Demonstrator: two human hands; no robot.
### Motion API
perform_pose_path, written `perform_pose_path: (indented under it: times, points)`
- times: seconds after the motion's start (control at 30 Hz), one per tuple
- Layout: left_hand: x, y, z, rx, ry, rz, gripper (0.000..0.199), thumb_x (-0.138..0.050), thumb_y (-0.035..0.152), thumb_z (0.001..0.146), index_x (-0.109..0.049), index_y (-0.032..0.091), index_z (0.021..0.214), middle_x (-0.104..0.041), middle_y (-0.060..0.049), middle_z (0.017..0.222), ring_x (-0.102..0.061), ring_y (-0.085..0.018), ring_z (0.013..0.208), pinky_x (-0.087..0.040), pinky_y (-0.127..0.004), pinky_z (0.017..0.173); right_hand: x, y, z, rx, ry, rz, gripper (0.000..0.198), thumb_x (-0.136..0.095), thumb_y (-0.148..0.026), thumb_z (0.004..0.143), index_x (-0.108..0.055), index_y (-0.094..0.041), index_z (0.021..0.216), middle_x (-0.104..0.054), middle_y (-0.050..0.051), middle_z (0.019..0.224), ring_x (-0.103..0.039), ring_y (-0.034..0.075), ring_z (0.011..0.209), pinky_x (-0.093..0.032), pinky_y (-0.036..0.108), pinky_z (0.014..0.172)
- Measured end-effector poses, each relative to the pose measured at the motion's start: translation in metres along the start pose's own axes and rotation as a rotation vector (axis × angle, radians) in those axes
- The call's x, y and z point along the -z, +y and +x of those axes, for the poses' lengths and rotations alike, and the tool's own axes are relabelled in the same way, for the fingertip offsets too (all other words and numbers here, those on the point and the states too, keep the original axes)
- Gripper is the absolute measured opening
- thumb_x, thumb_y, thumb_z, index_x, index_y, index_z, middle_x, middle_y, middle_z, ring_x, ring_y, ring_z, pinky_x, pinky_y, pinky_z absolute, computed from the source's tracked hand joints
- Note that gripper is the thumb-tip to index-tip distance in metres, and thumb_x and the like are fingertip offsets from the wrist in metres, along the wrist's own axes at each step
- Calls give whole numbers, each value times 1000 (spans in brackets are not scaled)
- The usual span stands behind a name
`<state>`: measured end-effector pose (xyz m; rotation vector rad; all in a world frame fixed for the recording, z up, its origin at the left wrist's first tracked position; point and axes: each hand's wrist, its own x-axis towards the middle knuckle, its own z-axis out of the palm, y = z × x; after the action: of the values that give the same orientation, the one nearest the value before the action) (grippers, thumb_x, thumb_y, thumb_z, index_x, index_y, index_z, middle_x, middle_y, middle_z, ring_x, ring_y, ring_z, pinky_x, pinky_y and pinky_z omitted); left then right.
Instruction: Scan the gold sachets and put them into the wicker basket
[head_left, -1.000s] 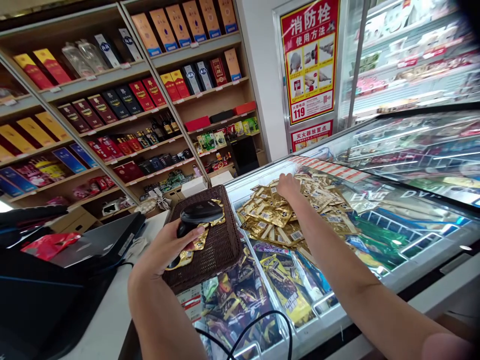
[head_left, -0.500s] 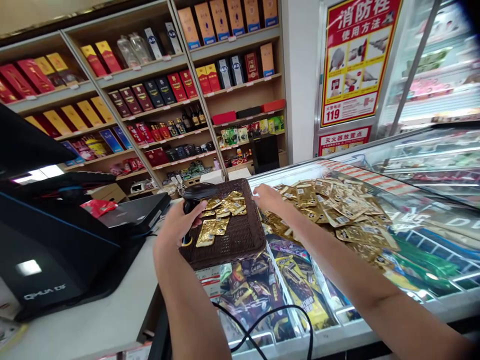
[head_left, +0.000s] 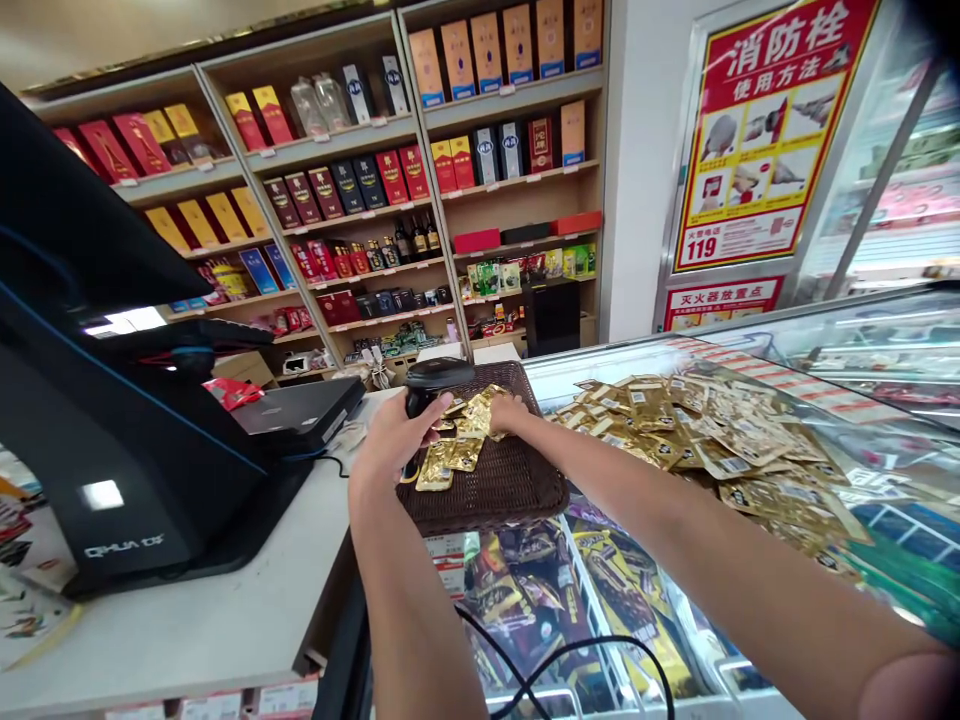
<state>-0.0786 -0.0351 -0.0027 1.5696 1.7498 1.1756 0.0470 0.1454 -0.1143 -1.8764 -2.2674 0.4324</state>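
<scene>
My left hand (head_left: 396, 440) is wrapped round the handle of a black barcode scanner (head_left: 441, 374), whose head points over the basket. Several shiny gold sachets (head_left: 451, 456) lie at the left and far side of a brown woven basket (head_left: 517, 485). Over the basket's far right part, my right hand (head_left: 508, 413) has its fingers closed at a gold sachet (head_left: 482, 408) on this small pile. The fingertips are partly hidden. A larger heap of gold sachets (head_left: 667, 415) is spread on the glass freezer lid to the right of the basket.
A black register terminal (head_left: 127, 480) stands on the white counter (head_left: 225, 620) at left. The scanner's black cable (head_left: 592, 645) loops over the glass freezer, which holds packaged ice creams (head_left: 517, 600). Shelves of boxed bottles (head_left: 360, 185) line the back wall.
My right hand has moved left from the basket's right rim to the sachets inside it. My left hand keeps hold of the scanner. The whole view has shifted, with things appearing further right.
</scene>
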Motion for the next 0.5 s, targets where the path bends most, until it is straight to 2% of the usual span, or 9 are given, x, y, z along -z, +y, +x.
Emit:
perform_pose_path:
  times: [0.07,0.1,0.27,0.33,0.43,0.5]
  points:
    - [0,1,0,-3,4,-6,57,-72,70,64,-59,20,86,-66,-3,76,-59,-16,62,-47,-28,59,3,2,-3,-5,10,61,80,-89,-21,54,-62,-12,129,-64,21,127,-58,36,121,-49,38,93]
    - [0,2,-1,4,0,-12,57,-73,70,64,-60,20,88,-66,-3,76,-59,-16,63,-48,-28,60,5,4,-6,5,24,100,73,-87,-20,56,-64,-13,125,-67,19,123,-61,34,117,-50,36,91]
    - [-1,10,-4,11,-26,-23,54,-73,69,63,-59,21,84,-64,0,73,-59,-17,64,-47,-29,62,26,26,-30,131,184,317,27,-67,-25,81,-69,-19,107,-73,8,110,-68,20,100,-48,23,78]
    - [-2,14,-5,2,-39,-10,53,-73,68,65,-58,21,83,-64,0,73,-59,-17,64,-46,-29,61,35,46,-44,168,294,499,24,-57,-32,88,-68,-18,105,-74,6,105,-68,16,93,-48,21,74]
    - [-5,17,-6,4,-68,10,52,-73,67,66,-58,20,86,-64,-1,75,-60,-17,66,-45,-28,62,48,82,-66,221,525,814,28,-54,-39,89,-67,-17,100,-74,6,95,-67,17,83,-48,24,71]
    - [-8,19,-6,-18,-117,29,50,-72,65,69,-57,20,85,-62,-1,74,-59,-17,67,-44,-27,62,58,104,-79,230,642,823,28,-52,-41,90,-67,-19,100,-73,5,90,-67,19,80,-47,26,71]
